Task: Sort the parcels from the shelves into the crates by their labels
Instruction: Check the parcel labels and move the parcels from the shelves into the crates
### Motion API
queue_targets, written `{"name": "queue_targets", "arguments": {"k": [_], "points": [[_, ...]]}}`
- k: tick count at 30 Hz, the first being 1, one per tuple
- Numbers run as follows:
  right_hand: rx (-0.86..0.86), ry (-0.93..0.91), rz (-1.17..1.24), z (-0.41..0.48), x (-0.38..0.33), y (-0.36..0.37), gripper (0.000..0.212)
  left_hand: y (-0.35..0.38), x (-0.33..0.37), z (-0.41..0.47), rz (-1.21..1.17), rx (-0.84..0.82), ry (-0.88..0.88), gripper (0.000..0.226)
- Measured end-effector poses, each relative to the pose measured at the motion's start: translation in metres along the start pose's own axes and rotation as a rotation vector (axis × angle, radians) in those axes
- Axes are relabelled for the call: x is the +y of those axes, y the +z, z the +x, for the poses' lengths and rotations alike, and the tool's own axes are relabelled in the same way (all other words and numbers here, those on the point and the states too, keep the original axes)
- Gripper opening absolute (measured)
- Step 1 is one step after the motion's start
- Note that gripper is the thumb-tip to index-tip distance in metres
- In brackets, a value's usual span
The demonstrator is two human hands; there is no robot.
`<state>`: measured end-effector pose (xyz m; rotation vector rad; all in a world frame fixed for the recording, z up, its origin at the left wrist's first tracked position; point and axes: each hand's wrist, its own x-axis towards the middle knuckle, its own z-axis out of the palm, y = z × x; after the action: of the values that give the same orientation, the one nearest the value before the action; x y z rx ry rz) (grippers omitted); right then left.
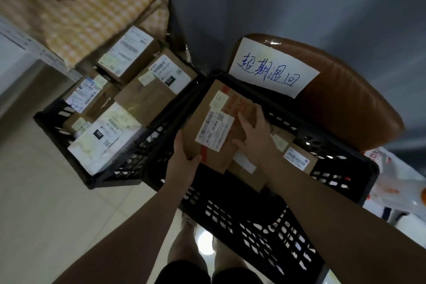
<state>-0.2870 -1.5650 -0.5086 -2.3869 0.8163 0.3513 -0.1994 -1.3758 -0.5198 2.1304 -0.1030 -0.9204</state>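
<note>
A brown cardboard parcel (207,127) with a white barcode label and orange tape sits tilted inside the right black crate (253,226). My left hand (184,159) grips its near corner, thumb on top. My right hand (253,131) rests on its upper face, fingers spread flat over the orange print. Under it lie other brown parcels (297,157) in the same crate. The left black crate (110,173) holds several labelled parcels (143,97).
A brown chair back (345,99) behind the right crate carries a handwritten paper sign (272,69). A yellow checked cloth (92,18) covers boxes at the upper left. A plastic bag (396,182) lies at the right. Pale tiled floor (46,203) spreads left.
</note>
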Motion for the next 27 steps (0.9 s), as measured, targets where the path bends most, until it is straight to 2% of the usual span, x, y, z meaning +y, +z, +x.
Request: {"name": "queue_targets", "arguments": {"k": [2, 4, 8, 11, 13, 15, 19, 23, 27], "points": [[-0.024, -0.070, -0.166, -0.001, 0.000, -0.002, 0.071, 0.001, 0.000, -0.002, 0.068, 0.012, 0.019, 0.084], [-0.089, -0.090, -0.169, -0.001, -0.001, -0.004, 0.072, 0.003, 0.002, -0.005, 0.149, -0.011, 0.070, 0.082], [-0.163, -0.110, -0.134, 0.001, 0.001, -0.002, 0.079, 0.011, -0.002, -0.008, 0.522, -0.081, 0.154, 0.076], [-0.103, -0.185, -0.330, 0.000, 0.004, 0.002, 0.076, 0.008, -0.003, -0.004, 0.970, 0.058, 0.226, 0.074], [-0.006, -0.246, -0.495, 0.000, 0.005, 0.006, 0.071, 0.005, -0.005, 0.002, 1.135, 0.098, 0.318, 0.072], [0.025, -0.259, -0.547, 0.002, 0.004, 0.008, 0.069, 0.002, -0.005, 0.005, 1.174, 0.079, 0.348, 0.068], [-0.016, -0.241, -0.569, -0.001, -0.003, 0.004, 0.070, -0.008, 0.004, 0.002, 1.219, 0.033, 0.347, 0.061], [-0.025, -0.252, -0.601, -0.009, -0.015, -0.005, 0.065, -0.034, 0.010, -0.013, 1.217, 0.096, 0.387, 0.038], [0.023, -0.292, -0.558, -0.012, -0.052, -0.011, 0.055, -0.082, 0.005, -0.032, 1.211, 0.135, 0.387, 0.037]]}}
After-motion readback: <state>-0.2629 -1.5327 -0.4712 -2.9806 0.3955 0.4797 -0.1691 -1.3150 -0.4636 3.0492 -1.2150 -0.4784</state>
